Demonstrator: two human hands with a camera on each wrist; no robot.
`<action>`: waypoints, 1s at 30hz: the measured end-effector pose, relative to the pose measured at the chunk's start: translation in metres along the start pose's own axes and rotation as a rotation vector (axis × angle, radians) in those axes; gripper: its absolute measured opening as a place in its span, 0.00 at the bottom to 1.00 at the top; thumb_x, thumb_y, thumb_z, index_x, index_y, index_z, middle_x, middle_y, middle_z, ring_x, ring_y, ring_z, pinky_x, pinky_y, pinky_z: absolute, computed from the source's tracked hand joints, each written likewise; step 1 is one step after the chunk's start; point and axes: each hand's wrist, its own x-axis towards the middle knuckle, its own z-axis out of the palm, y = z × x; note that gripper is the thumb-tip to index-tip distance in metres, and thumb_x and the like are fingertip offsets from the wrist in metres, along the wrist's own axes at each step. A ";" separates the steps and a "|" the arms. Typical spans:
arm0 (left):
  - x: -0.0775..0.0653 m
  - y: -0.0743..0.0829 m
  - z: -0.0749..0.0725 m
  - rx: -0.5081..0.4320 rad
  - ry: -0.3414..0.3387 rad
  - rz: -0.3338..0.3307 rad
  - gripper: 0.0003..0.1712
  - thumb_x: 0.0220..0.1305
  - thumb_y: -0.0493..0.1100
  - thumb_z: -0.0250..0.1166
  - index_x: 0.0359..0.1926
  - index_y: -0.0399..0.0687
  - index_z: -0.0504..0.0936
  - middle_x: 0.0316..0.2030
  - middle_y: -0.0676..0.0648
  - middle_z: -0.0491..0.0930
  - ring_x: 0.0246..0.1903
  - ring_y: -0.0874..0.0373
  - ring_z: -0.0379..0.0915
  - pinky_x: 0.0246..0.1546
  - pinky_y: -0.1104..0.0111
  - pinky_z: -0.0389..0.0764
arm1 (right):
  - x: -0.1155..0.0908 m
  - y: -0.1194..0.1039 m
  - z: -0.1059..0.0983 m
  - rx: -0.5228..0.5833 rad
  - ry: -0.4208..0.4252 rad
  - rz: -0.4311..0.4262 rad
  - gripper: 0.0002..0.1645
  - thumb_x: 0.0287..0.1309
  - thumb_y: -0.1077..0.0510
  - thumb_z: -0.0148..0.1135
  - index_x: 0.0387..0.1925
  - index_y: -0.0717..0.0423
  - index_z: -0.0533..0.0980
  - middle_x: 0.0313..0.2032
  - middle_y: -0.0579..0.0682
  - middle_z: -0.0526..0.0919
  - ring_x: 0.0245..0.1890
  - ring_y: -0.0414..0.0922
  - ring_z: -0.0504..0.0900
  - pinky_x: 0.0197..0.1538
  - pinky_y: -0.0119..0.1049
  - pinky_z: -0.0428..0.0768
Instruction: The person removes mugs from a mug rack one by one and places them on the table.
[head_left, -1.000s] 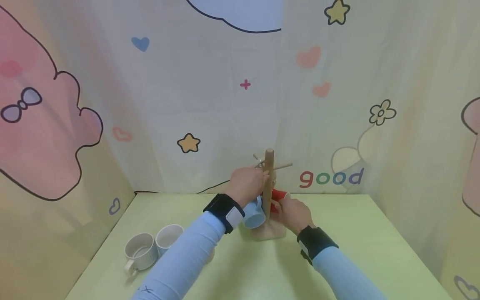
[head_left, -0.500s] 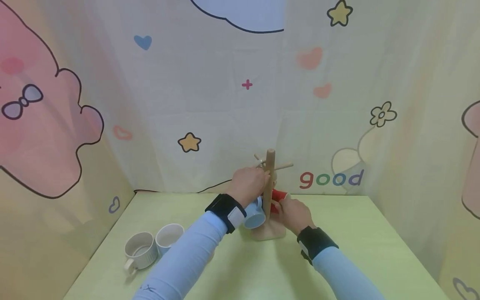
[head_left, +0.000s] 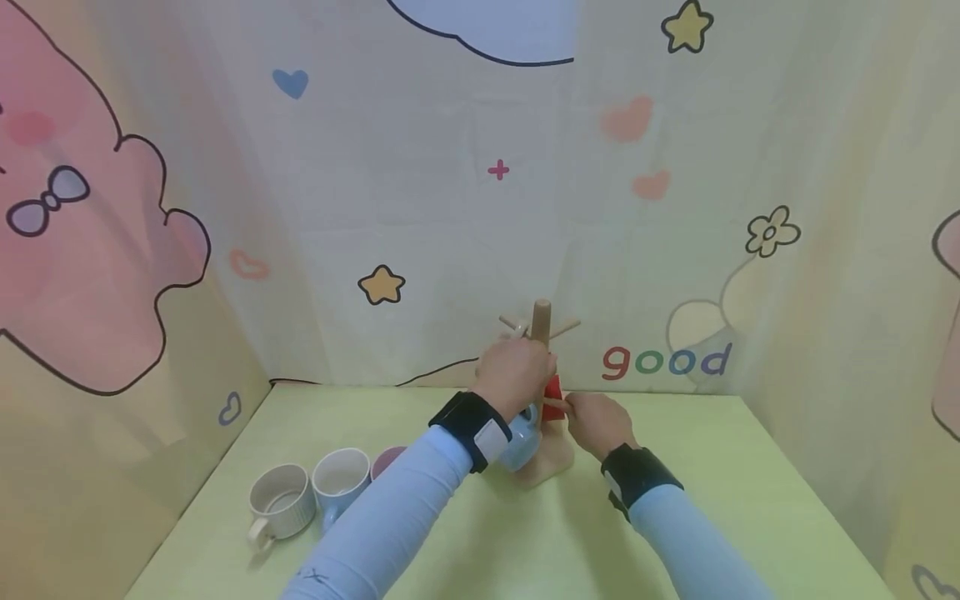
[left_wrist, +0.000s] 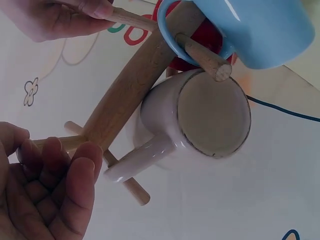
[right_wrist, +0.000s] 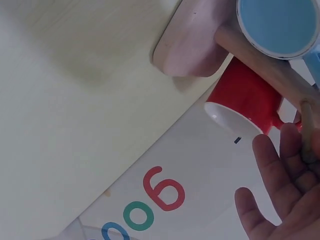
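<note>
A wooden mug tree [head_left: 542, 321] stands near the back of the table. My left hand [head_left: 517, 375] holds one of its upper pegs, fingers curled round it in the left wrist view. Lower down on the right, my right hand [head_left: 600, 423] pinches another peg [left_wrist: 132, 19] between thumb and fingers. From the tree hang a light blue mug [left_wrist: 272, 32], a white mug [left_wrist: 215, 115] and a red mug [right_wrist: 245, 95]. The blue one's handle loops over a peg. In the head view my left hand hides most of the white mug.
On the left of the table stand a ribbed off-white mug [head_left: 281, 500], a white-and-blue mug [head_left: 341, 479] and a purple mug [head_left: 387, 458] partly behind my left sleeve. A dark cord [head_left: 438, 371] runs along the printed cloth backdrop [head_left: 420, 192].
The mug tree has turned a little, and its base and blue mug have swung round. My left hand has shifted right and slightly nearer. More of the purple mug shows.
</note>
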 end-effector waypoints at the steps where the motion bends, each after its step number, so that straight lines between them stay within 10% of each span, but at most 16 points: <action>1: 0.001 0.001 0.000 -0.011 0.004 -0.005 0.12 0.73 0.50 0.59 0.41 0.53 0.87 0.26 0.53 0.80 0.22 0.59 0.73 0.25 0.66 0.83 | 0.001 0.001 -0.001 0.003 0.004 0.001 0.05 0.63 0.60 0.65 0.37 0.59 0.80 0.25 0.51 0.79 0.26 0.50 0.75 0.30 0.44 0.78; 9: 0.007 0.008 -0.001 -0.120 -0.026 -0.075 0.23 0.75 0.57 0.53 0.40 0.48 0.87 0.18 0.51 0.73 0.17 0.58 0.71 0.15 0.75 0.73 | 0.005 0.008 -0.007 -0.021 -0.030 0.015 0.10 0.64 0.59 0.66 0.44 0.59 0.81 0.33 0.54 0.83 0.32 0.52 0.79 0.41 0.50 0.83; 17: 0.004 -0.013 0.002 -0.465 -0.007 -0.161 0.27 0.74 0.64 0.50 0.41 0.48 0.84 0.18 0.52 0.72 0.18 0.58 0.71 0.15 0.71 0.69 | 0.006 0.008 -0.010 -0.032 -0.085 0.054 0.10 0.66 0.57 0.63 0.41 0.60 0.83 0.27 0.51 0.82 0.29 0.50 0.78 0.39 0.47 0.82; 30: 0.002 -0.071 0.014 -0.302 0.026 -0.270 0.22 0.75 0.57 0.54 0.50 0.42 0.77 0.26 0.47 0.76 0.25 0.55 0.75 0.25 0.67 0.78 | 0.000 -0.007 -0.030 0.003 0.006 0.079 0.38 0.62 0.39 0.63 0.63 0.62 0.73 0.54 0.64 0.80 0.47 0.60 0.82 0.47 0.55 0.82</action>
